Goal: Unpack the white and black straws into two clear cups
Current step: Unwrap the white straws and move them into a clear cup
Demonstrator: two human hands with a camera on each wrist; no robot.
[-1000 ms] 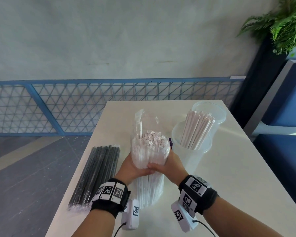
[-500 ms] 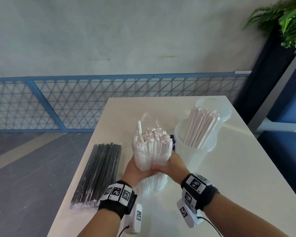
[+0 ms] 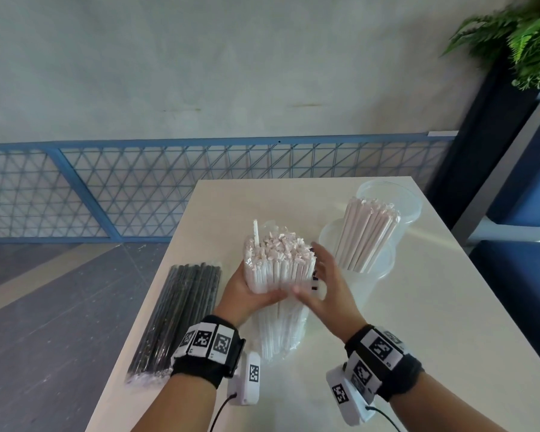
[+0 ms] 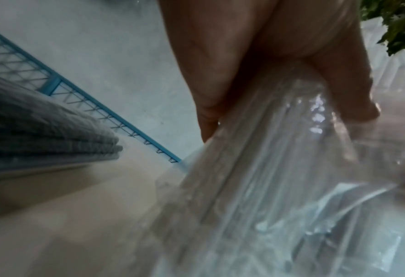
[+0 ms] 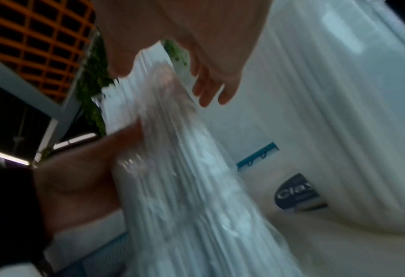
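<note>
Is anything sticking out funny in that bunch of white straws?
Yes. One white straw pokes up above the rest of the bundle that the left hand holds, at its far left edge. Nothing looks spilled or broken.

White straws point(image 3: 278, 269), bagged, upright mid-table point(image 3: 418, 307): gripped by left hand point(image 3: 243, 294); right hand point(image 3: 328, 288) spread alongside. Black straws point(image 3: 181, 310): left edge.

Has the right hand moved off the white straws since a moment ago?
Yes. The right hand has let go and opened, drawing right toward the cup; only the left hand grips the bundle of white straws.
</note>
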